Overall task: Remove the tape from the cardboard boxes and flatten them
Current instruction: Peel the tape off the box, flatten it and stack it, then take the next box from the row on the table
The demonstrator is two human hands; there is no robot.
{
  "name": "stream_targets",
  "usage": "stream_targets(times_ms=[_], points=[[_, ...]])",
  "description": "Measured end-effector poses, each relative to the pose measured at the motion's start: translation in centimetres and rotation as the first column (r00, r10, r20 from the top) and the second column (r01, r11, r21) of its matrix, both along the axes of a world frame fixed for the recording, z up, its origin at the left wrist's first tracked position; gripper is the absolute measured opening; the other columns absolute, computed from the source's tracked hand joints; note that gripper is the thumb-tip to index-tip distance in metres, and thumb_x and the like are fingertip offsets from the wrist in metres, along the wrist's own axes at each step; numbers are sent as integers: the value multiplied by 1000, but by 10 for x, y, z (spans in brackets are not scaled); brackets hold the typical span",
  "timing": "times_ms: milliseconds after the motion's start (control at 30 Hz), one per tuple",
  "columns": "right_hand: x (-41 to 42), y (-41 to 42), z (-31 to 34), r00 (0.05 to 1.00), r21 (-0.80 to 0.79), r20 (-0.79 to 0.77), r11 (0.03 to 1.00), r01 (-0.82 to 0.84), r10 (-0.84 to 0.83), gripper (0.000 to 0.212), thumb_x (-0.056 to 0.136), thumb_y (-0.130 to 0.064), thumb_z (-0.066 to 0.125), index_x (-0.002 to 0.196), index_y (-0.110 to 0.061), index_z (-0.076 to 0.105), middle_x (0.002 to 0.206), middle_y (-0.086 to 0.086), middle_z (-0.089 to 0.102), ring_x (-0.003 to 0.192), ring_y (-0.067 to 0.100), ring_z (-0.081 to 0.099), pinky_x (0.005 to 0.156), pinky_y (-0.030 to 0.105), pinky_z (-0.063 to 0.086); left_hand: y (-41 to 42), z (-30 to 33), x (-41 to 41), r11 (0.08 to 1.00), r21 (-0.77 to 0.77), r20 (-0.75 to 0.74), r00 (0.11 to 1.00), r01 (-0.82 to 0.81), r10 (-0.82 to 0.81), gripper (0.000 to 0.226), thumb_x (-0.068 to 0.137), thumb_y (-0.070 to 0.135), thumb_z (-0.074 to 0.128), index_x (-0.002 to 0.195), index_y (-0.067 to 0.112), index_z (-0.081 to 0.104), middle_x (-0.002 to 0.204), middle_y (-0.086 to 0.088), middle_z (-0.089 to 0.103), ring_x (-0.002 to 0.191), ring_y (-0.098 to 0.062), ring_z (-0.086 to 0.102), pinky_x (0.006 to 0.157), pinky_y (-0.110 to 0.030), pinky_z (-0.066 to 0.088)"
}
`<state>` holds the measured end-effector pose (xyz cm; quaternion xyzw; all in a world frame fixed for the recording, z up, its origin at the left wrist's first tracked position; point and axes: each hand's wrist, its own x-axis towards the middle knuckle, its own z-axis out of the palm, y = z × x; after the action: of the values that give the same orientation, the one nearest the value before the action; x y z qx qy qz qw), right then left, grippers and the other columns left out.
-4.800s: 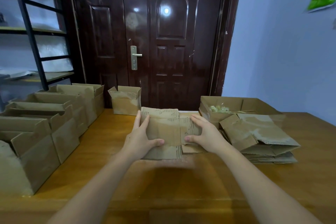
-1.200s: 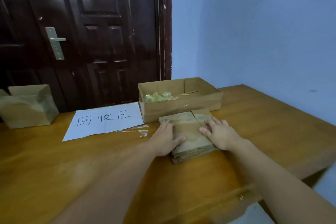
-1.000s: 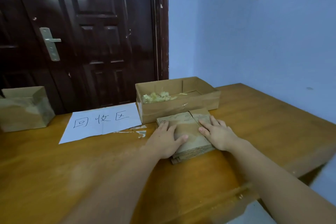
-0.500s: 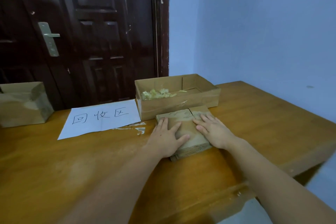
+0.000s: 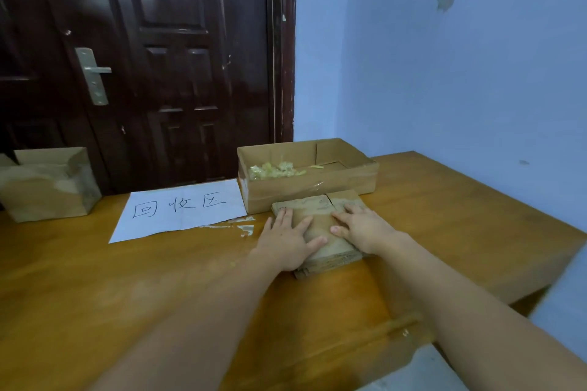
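Observation:
A stack of flattened cardboard boxes (image 5: 317, 225) lies on the wooden table (image 5: 127, 289), just in front of a shallow open cardboard box (image 5: 311, 187) holding crumpled pieces of tape (image 5: 274, 170). My left hand (image 5: 287, 244) lies flat on the stack's left side, fingers straight and thumb spread across the top sheet. My right hand (image 5: 362, 227) presses flat on the right side, fingers pointing left. One upright open cardboard box (image 5: 47, 187) stands at the far left of the table.
A white paper sheet with handwritten characters (image 5: 181, 208) lies left of the shallow box, with small tape scraps (image 5: 244, 228) beside it. A dark door (image 5: 152, 67) and a blue wall (image 5: 460, 73) stand behind. The table's right edge (image 5: 565, 251) is near.
Earlier I held one flattened box in front of me; it now lies on the stack at the right. In the last second both hands kept pressing, fingers sliding slightly forward.

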<state>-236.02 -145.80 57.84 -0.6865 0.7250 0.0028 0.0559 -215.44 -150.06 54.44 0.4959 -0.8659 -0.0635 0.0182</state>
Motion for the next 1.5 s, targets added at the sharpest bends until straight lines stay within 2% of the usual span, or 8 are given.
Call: stream_targets(times_ms=[200,367,533,767,1033,1267,1400,1500], points=[[32,2,27,1000,-142,-22,990,19,-22,67,96,-36,66,156,-31,35,158,5,35,136,29,46,106,42,47,1,13,25,996,-78,-63,996,51,-56,78,103,72,16,164,24,24,175,-4,7,161,-23,3,127,-49,1],[73,-3,55,993,-254,-45,960,-119,111,55,103,-25,49,156,-30,37,168,-1,18,150,24,30,115,39,35,1,36,80,994,-102,-151,988,27,-42,80,103,70,22,167,23,16,175,-2,5,161,-22,5,129,-44,4],[148,-18,77,931,-303,-62,882,-361,360,51,105,-30,46,154,-20,40,159,7,36,147,27,32,118,37,27,-2,61,158,990,-131,-172,985,-46,23,76,107,63,27,167,19,13,175,-3,7,160,-22,7,129,-41,6],[278,-69,73,854,-210,11,836,-507,520,62,109,-41,39,163,-21,17,170,2,14,157,18,4,124,34,12,-17,80,296,957,-159,-97,968,-243,230,77,106,66,26,167,19,15,174,-2,12,159,-21,13,127,-39,13],[425,-142,65,751,-187,23,741,-645,660,63,109,-41,40,163,-19,15,170,5,13,157,21,4,124,36,14,-52,95,432,876,-233,-26,903,-423,429,75,107,63,27,165,16,19,173,-6,18,159,-24,15,128,-42,13],[533,-219,78,732,-370,-155,648,-666,664,64,107,-34,42,160,-8,20,167,7,21,156,25,7,125,41,10,-101,98,488,838,-300,-8,879,-456,476,74,109,59,25,166,13,17,173,-7,16,160,-23,12,129,-41,10],[559,-238,68,793,-352,-157,717,-602,589,47,100,-20,55,145,-12,45,146,5,52,145,24,36,120,38,27,-110,87,484,832,-321,-30,883,-452,469,73,110,57,24,166,13,13,174,-7,12,160,-22,8,131,-41,7],[552,-232,65,828,-469,-124,703,-535,547,28,96,-14,57,123,-22,61,114,3,69,112,26,63,83,34,45,-107,83,476,817,-340,-53,877,-466,478,74,109,57,24,166,12,11,174,-7,8,161,-22,4,129,-40,2]])
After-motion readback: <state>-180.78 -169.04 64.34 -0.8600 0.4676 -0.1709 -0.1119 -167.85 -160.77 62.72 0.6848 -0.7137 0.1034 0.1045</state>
